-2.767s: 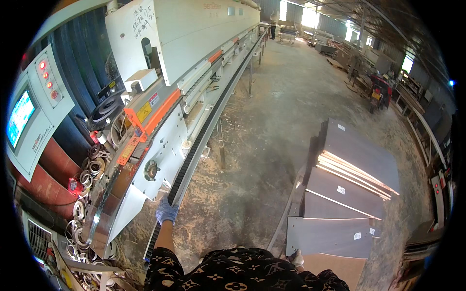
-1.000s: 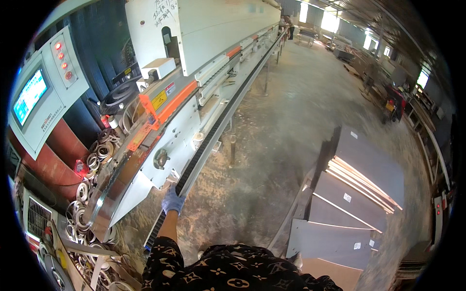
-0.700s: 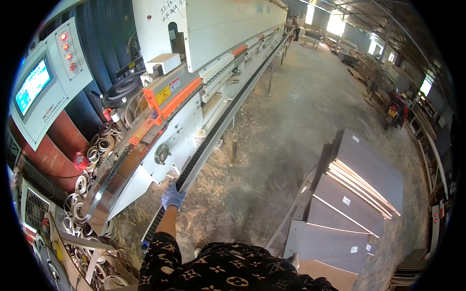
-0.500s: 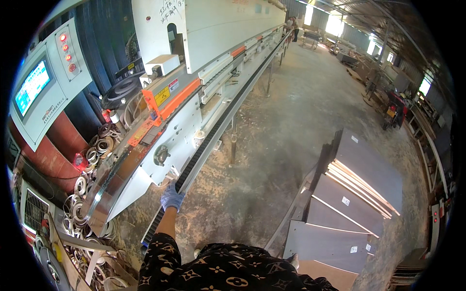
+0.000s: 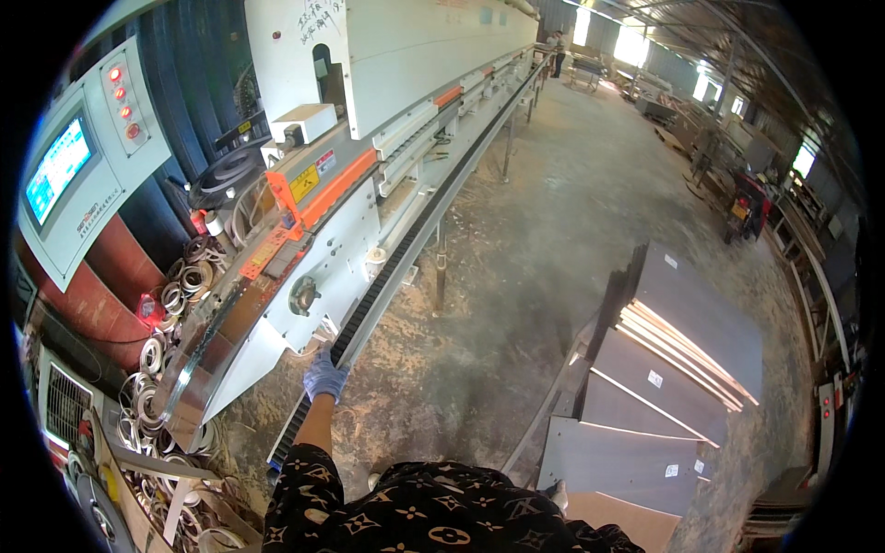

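Observation:
My left hand [image 5: 325,376], in a pale blue-violet glove, rests on the near part of a long roller rail [image 5: 378,302], its fingers curled over the edge. The dark rollers run away from me along the side of a long white machine [image 5: 415,64]. Just left of the hand is the machine's near end, with a black knob [image 5: 304,295], an orange guard [image 5: 341,189] and a dark shiny curved plate [image 5: 198,369]. My right hand is out of the picture.
On the right, dark grey panels [image 5: 645,387] lie fanned in a stack near my feet. A control panel [image 5: 97,166] with lit red buttons hangs at left, above coils of edging strip [image 5: 152,396]. A red vehicle [image 5: 745,210] stands far right; people [image 5: 557,51] are at the far end.
The view has shifted very slightly. My left hand stays in the same place on the roller rail.

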The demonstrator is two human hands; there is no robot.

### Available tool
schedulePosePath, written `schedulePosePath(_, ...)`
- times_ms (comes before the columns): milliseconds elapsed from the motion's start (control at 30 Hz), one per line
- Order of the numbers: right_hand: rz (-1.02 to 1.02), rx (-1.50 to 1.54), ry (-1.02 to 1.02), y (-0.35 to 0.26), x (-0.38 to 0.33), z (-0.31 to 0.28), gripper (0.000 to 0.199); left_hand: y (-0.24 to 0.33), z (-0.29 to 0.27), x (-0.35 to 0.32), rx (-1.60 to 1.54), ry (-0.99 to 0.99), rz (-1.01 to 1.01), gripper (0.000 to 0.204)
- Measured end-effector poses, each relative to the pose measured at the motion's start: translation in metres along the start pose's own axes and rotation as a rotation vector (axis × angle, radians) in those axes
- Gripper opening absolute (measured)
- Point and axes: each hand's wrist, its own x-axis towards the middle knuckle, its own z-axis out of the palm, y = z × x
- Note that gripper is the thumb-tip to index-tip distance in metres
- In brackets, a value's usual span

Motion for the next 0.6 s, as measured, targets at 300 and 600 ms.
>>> schedulePosePath(300,-0.075,0.060,-0.119,0.002,-0.007,0.000,0.043,-0.001,0.003,-0.001,0.024,0.025,0.006,0.072)
schedulePosePath(600,-0.140,-0.557,-0.251,-0.017,-0.087,0.029,0.041,-0.023,0.007,0.001,0.001,0.059,0.067,0.070)
